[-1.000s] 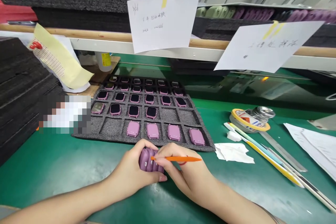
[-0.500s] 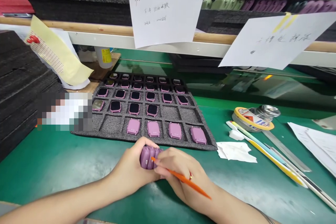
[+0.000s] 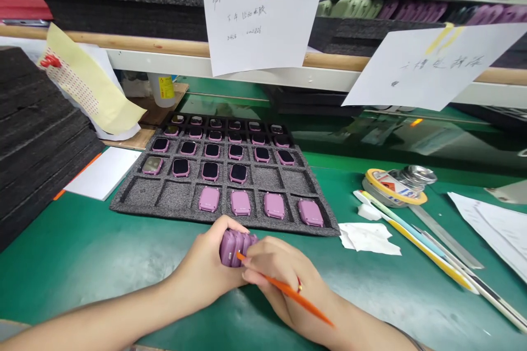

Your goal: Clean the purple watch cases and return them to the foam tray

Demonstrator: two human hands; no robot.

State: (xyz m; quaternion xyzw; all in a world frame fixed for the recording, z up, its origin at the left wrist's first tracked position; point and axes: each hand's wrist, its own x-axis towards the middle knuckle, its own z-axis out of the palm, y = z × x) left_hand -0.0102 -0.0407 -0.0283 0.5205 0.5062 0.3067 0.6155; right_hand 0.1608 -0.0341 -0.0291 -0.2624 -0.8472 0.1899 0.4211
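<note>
My left hand is closed round a stack of purple watch cases, held side by side with their edges facing me. In my right hand is a slim orange stick, gripped like a pen. Its tip touches, or nearly touches, the side of one case; exactly which, I cannot tell. Just beyond both hands lies a dark foam tray with pockets. Its front row holds several purple watch cases back side up, and the rows behind hold watches with dark screens.
Right of the tray lie crumpled tissue, toothbrushes, a steel ruler and a tape roll. White paper and stacked black foam are at the left. A shelf edge with hanging notes crosses above the bench.
The orange stick's rear end has dropped slightly and its tip sits a little lower against the cases. My left hand keeps its hold. The view has shifted slightly.
</note>
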